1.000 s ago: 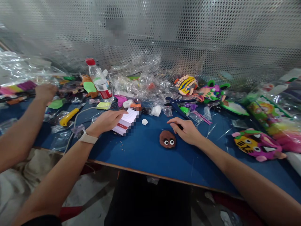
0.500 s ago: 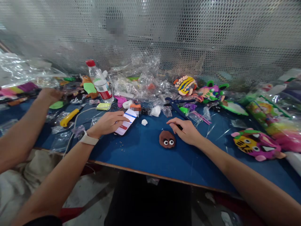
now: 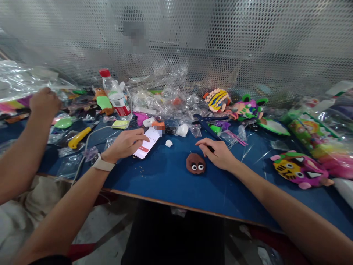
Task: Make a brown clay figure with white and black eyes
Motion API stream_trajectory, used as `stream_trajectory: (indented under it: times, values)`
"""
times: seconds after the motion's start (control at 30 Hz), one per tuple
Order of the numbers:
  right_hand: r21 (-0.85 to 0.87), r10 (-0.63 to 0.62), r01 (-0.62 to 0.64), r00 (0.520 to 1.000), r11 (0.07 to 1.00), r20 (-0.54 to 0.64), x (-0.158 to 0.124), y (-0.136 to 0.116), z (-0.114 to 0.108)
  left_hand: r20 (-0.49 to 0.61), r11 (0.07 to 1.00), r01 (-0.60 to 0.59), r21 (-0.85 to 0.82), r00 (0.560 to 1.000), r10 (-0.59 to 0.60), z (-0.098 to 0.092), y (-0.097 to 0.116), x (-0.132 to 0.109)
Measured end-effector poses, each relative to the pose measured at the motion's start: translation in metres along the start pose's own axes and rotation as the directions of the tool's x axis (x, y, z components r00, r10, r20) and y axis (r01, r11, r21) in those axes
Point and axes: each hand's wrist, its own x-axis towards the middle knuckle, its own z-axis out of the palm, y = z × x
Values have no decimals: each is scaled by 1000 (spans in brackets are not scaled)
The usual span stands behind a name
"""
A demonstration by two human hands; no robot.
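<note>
- Far left, a co-worker's hand (image 3: 44, 103) is closed in a fist above a litter of clear plastic wrap and coloured foam pieces.
- A yellow utility knife (image 3: 79, 137) lies on the blue table (image 3: 165, 180), with a red-capped water bottle (image 3: 116, 95) upright behind it.
- The person's left hand (image 3: 124, 144) — a pale watch on its wrist — rests loosely curled on a lit phone (image 3: 147, 146), fingertips on the screen.
- A brown clay lump (image 3: 195, 163) with 2 white eyes lies flat near the table's middle.
- Just beside it, the right hand (image 3: 219, 152) rests on the table, fingers half curled over a small dark object; I cannot tell whether it grips it.
- Far right lies a tiger mask (image 3: 300, 168).
</note>
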Motion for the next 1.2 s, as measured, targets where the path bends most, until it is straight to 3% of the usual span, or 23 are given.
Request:
stream_trajectory:
  times: [0.13, 0.23, 0.3, 0.53, 0.7, 0.9, 1.13, 1.2]
  values:
    - [2, 1, -1, 1000, 1000, -5, 0, 0, 0, -46, 974, 198, 109, 980, -194, -3, 12, 3]
    - [-4, 7, -8, 1000, 1000, -12, 0, 0, 0, 10, 914, 330, 237, 940, -341, -5, 22, 2]
    - [-10, 12, -12, 1000, 1000, -13, 0, -1, 0, 67, 886, 346, 309, 921, -384, -6, 27, 0]
    - [-28, 18, -18, 1000, 999, -5, -2, 0, 0, 168, 883, 323, 341, 903, -395, 1, 43, 1]
    - [-49, -1, 0, 1000, 999, -16, -4, 2, 2, 62, 859, 380, 343, 903, -424, 14, 52, 5]
    - [-66, -3, 1, 1000, 998, -31, -5, 1, 1, -43, 811, 505, 295, 855, -517, 20, 58, 6]
    - [-66, -17, 15, 1000, 998, -26, -4, -2, 0, 161, 814, 519, 260, 808, -566, 4, 41, 18]
    - [-66, -21, 19, 999, 998, -24, -4, -3, 0, 177, 845, 484, 229, 832, -525, -1, 33, 21]
